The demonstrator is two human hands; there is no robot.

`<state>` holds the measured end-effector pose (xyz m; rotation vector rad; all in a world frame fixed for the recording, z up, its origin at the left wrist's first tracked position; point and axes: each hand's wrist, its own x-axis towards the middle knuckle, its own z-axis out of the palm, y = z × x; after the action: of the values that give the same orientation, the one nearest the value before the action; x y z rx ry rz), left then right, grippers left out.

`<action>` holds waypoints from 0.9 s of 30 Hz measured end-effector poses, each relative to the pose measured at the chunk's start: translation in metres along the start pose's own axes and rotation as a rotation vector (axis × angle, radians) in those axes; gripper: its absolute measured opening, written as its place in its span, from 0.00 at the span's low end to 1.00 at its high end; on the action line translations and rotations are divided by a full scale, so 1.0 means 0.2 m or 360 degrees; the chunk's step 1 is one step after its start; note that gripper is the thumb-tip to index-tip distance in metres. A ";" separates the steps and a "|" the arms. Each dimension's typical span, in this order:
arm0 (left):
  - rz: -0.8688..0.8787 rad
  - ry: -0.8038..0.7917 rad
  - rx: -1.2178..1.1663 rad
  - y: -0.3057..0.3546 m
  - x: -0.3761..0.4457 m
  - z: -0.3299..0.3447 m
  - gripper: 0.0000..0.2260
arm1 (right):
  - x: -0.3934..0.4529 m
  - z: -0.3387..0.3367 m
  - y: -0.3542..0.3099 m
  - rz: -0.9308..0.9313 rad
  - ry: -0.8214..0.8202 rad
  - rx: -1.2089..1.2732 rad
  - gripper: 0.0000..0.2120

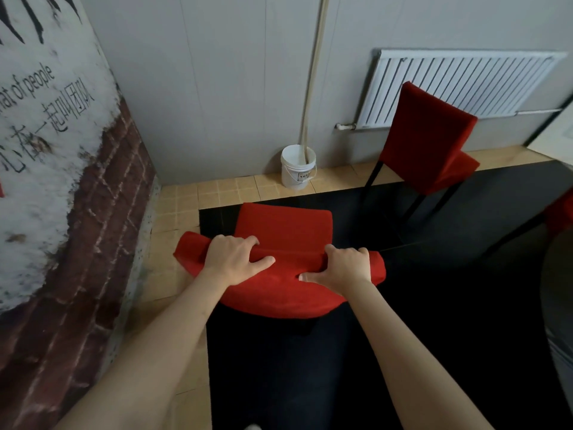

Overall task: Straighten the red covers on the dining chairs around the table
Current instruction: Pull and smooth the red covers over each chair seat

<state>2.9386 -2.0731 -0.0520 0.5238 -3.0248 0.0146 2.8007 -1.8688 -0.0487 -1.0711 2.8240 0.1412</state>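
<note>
A dining chair with a red cover (285, 225) stands just below me, its backrest top nearest me and its seat beyond. My left hand (232, 259) grips the top edge of the backrest on the left, fingers curled over the far side and thumb on the near face. On the right of that same edge my right hand (347, 268) grips in the same way. A second red-covered chair (424, 141) stands at the back right by the wall. A sliver of another red cover (561, 212) shows at the right edge.
A white bucket (298, 166) with a long pole in it stands against the grey wall. A white radiator (459, 85) hangs behind the far chair. A painted brick pillar (62, 181) rises close on my left. The floor is black with a tan tile border.
</note>
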 end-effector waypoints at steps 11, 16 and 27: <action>-0.0063 -0.0026 0.0048 0.00 -0.10 -0.04 0.36 | -0.14 0.01 -0.08 0.0066 -0.0035 0.0041 0.38; -0.0008 -0.0046 0.0045 0.00 -0.19 -0.02 0.39 | -0.23 0.04 -0.12 0.0093 -0.0046 0.0023 0.38; 0.0238 -0.0080 0.0014 -0.14 -0.42 0.03 0.34 | -0.54 0.11 -0.35 0.0317 -0.0075 -0.0038 0.38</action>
<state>3.0260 -2.0714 -0.0632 0.3023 -3.1069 0.0233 2.9284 -1.8473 -0.0585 -0.7780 2.8874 0.2157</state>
